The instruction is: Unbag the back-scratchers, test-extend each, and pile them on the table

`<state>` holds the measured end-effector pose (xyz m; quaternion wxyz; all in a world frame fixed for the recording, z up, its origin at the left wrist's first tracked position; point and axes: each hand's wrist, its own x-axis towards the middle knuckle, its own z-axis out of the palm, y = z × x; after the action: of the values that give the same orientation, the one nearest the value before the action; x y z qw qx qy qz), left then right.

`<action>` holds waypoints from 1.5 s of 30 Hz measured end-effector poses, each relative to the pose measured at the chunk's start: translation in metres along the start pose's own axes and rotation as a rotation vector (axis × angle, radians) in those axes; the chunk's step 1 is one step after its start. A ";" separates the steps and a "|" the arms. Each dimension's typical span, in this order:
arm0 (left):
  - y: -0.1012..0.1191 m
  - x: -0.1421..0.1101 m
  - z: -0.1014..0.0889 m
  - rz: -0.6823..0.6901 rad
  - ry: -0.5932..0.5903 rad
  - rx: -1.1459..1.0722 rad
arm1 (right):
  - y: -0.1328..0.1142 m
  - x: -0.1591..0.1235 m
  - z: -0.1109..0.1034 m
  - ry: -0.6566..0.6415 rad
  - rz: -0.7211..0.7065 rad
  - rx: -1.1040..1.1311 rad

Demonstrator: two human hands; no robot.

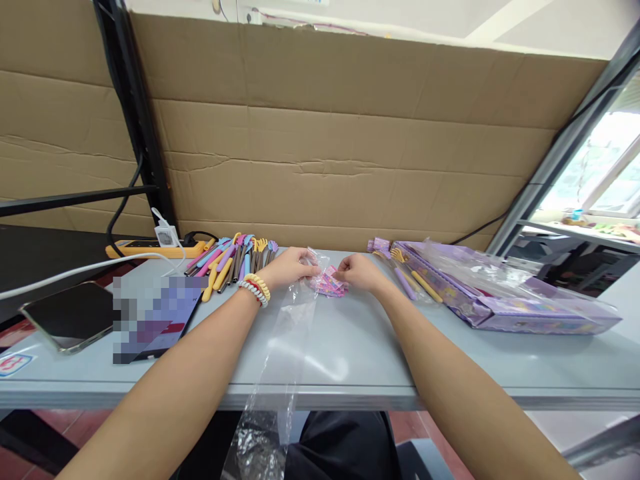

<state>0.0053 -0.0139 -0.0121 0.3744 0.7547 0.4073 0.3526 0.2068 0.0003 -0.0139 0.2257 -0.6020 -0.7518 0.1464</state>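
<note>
A brown corrugated cardboard panel (pixel 340 133) is spanning the far side. In front of it, a long grey smooth-topped table (pixel 370 353) is running left to right. A flat purple printed box with loose clear plastic over it (pixel 540 323) is lying at the right. A long transparent plastic film strip (pixel 295 333) is trailing from the centre over the near edge. A pile of thin multicoloured handles (pixel 240 260) is resting far left; a dark rectangular phone (pixel 70 313) is lying left of it, nearer. Left hand (pixel 287 267): thumb and fingers are pinching the film strip's far end. Right hand (pixel 363 272): fingertips are closing together at the right edge of the small pink printed pieces (pixel 330 283); cannot tell whether they are gripping. The pieces are sitting between both hands, mid-table, partly beside the film
</note>
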 end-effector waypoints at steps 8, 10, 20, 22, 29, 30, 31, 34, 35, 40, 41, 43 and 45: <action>-0.003 0.001 0.000 0.020 -0.007 0.045 | 0.004 0.004 0.006 0.056 0.000 -0.079; -0.002 0.001 0.000 0.011 -0.011 0.049 | 0.004 0.004 0.007 0.055 0.006 -0.091; -0.003 0.002 0.001 -0.004 -0.025 0.060 | 0.008 0.006 0.010 0.072 0.019 -0.156; -0.002 0.001 0.001 0.005 -0.031 0.064 | 0.007 0.005 0.009 0.084 -0.001 -0.119; 0.000 -0.001 0.002 0.005 -0.028 0.065 | -0.001 0.001 0.004 0.190 -0.131 0.442; -0.001 -0.001 0.002 0.006 -0.033 0.068 | -0.003 0.000 0.004 0.138 -0.163 0.515; -0.002 -0.001 0.003 0.008 -0.045 0.067 | -0.004 -0.002 0.004 0.081 -0.191 0.560; -0.003 -0.001 0.004 0.051 -0.096 0.056 | -0.008 -0.006 0.005 -0.057 -0.228 0.562; -0.002 -0.001 0.005 0.075 -0.110 0.054 | -0.009 -0.007 0.006 -0.085 -0.230 0.553; -0.002 0.000 0.007 0.067 -0.055 0.096 | -0.007 -0.006 0.007 -0.123 -0.238 0.600; -0.003 0.000 0.007 0.059 -0.040 0.106 | -0.006 -0.006 0.007 -0.135 -0.245 0.621; -0.004 0.001 0.007 0.069 -0.031 0.112 | -0.004 -0.006 0.007 -0.166 -0.264 0.649; -0.005 0.002 0.007 0.088 -0.042 0.102 | -0.003 -0.006 0.007 -0.198 -0.283 0.651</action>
<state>0.0100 -0.0121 -0.0194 0.3279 0.7971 0.3834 0.3317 0.2018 -0.0060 -0.0191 0.3497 -0.3714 -0.7599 0.4029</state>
